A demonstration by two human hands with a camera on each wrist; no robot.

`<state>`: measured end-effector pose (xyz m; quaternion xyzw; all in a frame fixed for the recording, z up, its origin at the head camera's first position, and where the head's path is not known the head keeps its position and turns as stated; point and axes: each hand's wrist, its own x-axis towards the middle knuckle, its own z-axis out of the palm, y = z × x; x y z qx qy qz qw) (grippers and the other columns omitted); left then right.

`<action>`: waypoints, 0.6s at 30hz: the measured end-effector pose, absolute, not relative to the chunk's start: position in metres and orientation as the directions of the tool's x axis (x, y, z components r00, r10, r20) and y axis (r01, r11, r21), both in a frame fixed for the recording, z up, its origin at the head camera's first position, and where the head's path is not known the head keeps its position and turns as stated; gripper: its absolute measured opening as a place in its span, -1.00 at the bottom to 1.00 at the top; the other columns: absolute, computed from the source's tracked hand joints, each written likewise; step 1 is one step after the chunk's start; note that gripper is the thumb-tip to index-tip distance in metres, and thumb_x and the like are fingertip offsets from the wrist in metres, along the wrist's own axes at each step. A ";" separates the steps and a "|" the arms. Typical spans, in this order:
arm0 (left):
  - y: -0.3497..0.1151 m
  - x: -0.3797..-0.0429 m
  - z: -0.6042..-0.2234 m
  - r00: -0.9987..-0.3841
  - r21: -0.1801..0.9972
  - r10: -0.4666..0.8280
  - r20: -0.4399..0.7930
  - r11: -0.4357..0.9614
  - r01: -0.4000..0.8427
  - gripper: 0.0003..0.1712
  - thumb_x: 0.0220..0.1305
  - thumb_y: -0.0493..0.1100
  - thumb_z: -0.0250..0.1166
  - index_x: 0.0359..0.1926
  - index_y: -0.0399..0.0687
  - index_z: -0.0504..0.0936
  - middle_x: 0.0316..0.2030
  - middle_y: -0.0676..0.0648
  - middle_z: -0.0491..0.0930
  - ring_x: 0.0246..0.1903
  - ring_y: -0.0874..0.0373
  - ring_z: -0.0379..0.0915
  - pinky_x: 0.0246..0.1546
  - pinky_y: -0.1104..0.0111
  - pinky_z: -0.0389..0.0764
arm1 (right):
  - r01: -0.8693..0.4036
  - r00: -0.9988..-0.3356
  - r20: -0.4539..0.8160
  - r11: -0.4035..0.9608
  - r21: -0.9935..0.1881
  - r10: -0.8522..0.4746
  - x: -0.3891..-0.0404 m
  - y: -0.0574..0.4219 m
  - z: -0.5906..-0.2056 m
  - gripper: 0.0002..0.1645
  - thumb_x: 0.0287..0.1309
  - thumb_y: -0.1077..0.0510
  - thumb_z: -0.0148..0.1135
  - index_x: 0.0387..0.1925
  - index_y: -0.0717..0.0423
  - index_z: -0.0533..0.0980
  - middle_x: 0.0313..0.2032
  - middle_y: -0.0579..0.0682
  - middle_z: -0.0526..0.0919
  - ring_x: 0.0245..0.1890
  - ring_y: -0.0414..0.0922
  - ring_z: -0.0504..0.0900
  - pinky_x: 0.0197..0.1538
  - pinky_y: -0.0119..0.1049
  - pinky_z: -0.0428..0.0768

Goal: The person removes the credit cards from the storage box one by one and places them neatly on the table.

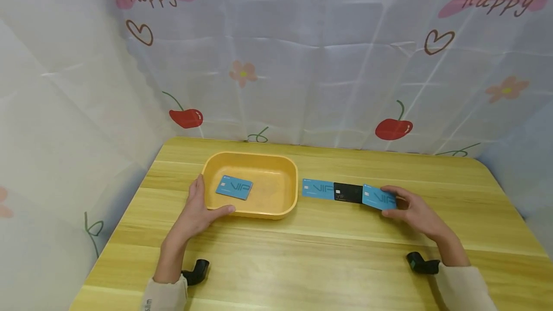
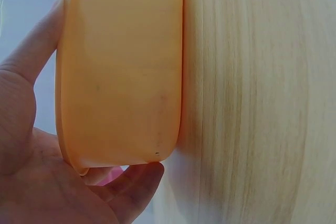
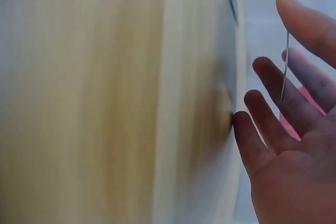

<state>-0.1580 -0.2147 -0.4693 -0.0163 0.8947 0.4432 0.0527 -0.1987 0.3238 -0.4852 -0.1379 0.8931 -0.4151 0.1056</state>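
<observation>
My left hand [image 1: 195,211] grips the left end of a yellow plastic basin [image 1: 282,214], thumb along its near rim and the other fingers around the end wall. In the left wrist view the basin's side [image 2: 121,72] stands beside the thumb. A blue VIP card [image 1: 234,187] lies inside on the left. On the right, my right hand [image 1: 416,210] pinches another blue VIP card [image 1: 377,197] between thumb and fingers. That card [image 3: 286,66] shows edge-on in the right wrist view, raised off the wood. Its left edge overlaps a black VIP card [image 1: 348,193] in the head view.
Left of the black card, in the same row, lies a blue VIP card [image 1: 317,188] close to the basin's right side. Everything stands on a wooden table [image 1: 302,263]. A white curtain [image 1: 302,61] with printed cherries hangs behind it. Black wrist mounts [image 1: 199,272] sit at both wrists.
</observation>
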 end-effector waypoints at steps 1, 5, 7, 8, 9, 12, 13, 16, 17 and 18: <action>-0.215 -0.158 -0.470 -0.994 0.791 0.015 -0.111 0.607 -0.079 0.53 0.02 0.21 0.52 0.50 -0.35 -0.45 0.47 -0.37 -0.34 0.43 -0.29 -0.22 0.35 -0.13 0.03 | -0.157 -0.939 -0.080 0.626 -0.764 -0.334 -0.200 0.326 -0.485 -0.27 0.25 0.04 0.34 0.35 0.23 0.32 0.33 0.30 0.29 0.29 0.31 0.28 0.15 -0.41 0.36; -0.215 -0.158 -0.470 -0.994 0.785 0.016 -0.105 0.615 -0.073 0.53 0.02 0.22 0.52 0.50 -0.35 -0.44 0.47 -0.37 -0.32 0.42 -0.29 -0.21 0.35 -0.13 0.04 | -0.142 -0.938 -0.110 0.655 -0.742 -0.328 -0.203 0.334 -0.484 -0.26 0.26 0.01 0.33 0.36 0.23 0.32 0.34 0.31 0.28 0.30 0.29 0.25 0.21 -0.01 0.35; -0.214 -0.159 -0.470 -0.995 0.783 0.017 -0.100 0.619 -0.068 0.53 0.02 0.22 0.52 0.50 -0.36 -0.44 0.47 -0.37 -0.32 0.43 -0.30 -0.21 0.35 -0.13 0.04 | -0.122 -0.938 -0.128 0.653 -0.748 -0.322 -0.205 0.338 -0.486 -0.25 0.26 0.01 0.33 0.36 0.24 0.30 0.35 0.34 0.26 0.30 0.29 0.23 0.22 0.13 0.31; -0.214 -0.159 -0.470 -0.995 0.782 0.018 -0.098 0.619 -0.065 0.53 0.02 0.22 0.52 0.50 -0.36 -0.44 0.47 -0.37 -0.32 0.43 -0.30 -0.21 0.35 -0.13 0.04 | -0.111 -0.938 -0.137 0.649 -0.753 -0.319 -0.207 0.340 -0.486 -0.24 0.26 0.02 0.33 0.37 0.25 0.29 0.35 0.35 0.24 0.30 0.30 0.22 0.23 0.18 0.28; -0.214 -0.159 -0.470 -0.995 0.783 0.018 -0.098 0.619 -0.066 0.53 0.02 0.22 0.52 0.50 -0.36 -0.44 0.47 -0.37 -0.32 0.43 -0.30 -0.21 0.35 -0.13 0.04 | -0.100 -0.938 -0.145 0.645 -0.757 -0.315 -0.208 0.342 -0.487 -0.23 0.26 0.02 0.32 0.37 0.26 0.28 0.36 0.36 0.22 0.30 0.32 0.21 0.23 0.22 0.26; -0.214 -0.158 -0.470 -0.995 0.784 0.015 -0.102 0.616 -0.071 0.53 0.02 0.23 0.52 0.50 -0.35 -0.44 0.47 -0.37 -0.32 0.42 -0.30 -0.21 0.35 -0.13 0.04 | -0.079 -0.936 -0.162 0.637 -0.767 -0.311 -0.214 0.345 -0.490 -0.21 0.26 0.03 0.32 0.38 0.27 0.26 0.37 0.39 0.18 0.30 0.36 0.18 0.22 0.34 0.19; -0.214 -0.158 -0.470 -0.994 0.784 0.014 -0.104 0.616 -0.074 0.53 0.02 0.23 0.51 0.50 -0.34 -0.44 0.47 -0.37 -0.33 0.42 -0.29 -0.20 0.35 -0.13 0.04 | -0.076 -0.935 -0.167 0.638 -0.766 -0.312 -0.215 0.346 -0.492 -0.21 0.26 0.03 0.32 0.39 0.27 0.26 0.37 0.40 0.17 0.30 0.36 0.18 0.22 0.35 0.18; -0.214 -0.157 -0.469 -0.994 0.785 0.011 -0.107 0.614 -0.077 0.53 0.02 0.23 0.51 0.51 -0.34 -0.44 0.47 -0.36 -0.32 0.42 -0.29 -0.19 0.35 -0.13 0.03 | -0.082 -0.930 -0.172 0.641 -0.764 -0.324 -0.220 0.347 -0.494 -0.21 0.26 0.04 0.32 0.39 0.28 0.26 0.36 0.39 0.17 0.29 0.34 0.19 0.21 0.33 0.19; -0.214 -0.157 -0.469 -0.994 0.784 0.011 -0.107 0.616 -0.077 0.53 0.02 0.23 0.51 0.51 -0.34 -0.44 0.47 -0.37 -0.32 0.42 -0.29 -0.20 0.35 -0.13 0.03 | -0.082 -0.929 -0.174 0.639 -0.765 -0.328 -0.221 0.348 -0.496 -0.22 0.26 0.06 0.32 0.39 0.28 0.26 0.36 0.39 0.18 0.29 0.33 0.19 0.21 0.32 0.19; -0.215 -0.158 -0.470 -0.994 0.784 0.012 -0.106 0.616 -0.076 0.53 0.02 0.23 0.51 0.51 -0.34 -0.44 0.47 -0.37 -0.32 0.42 -0.30 -0.20 0.35 -0.13 0.03 | -0.088 -0.927 -0.172 0.639 -0.764 -0.334 -0.221 0.347 -0.496 -0.22 0.26 0.07 0.32 0.38 0.28 0.26 0.36 0.39 0.18 0.29 0.33 0.19 0.22 0.33 0.19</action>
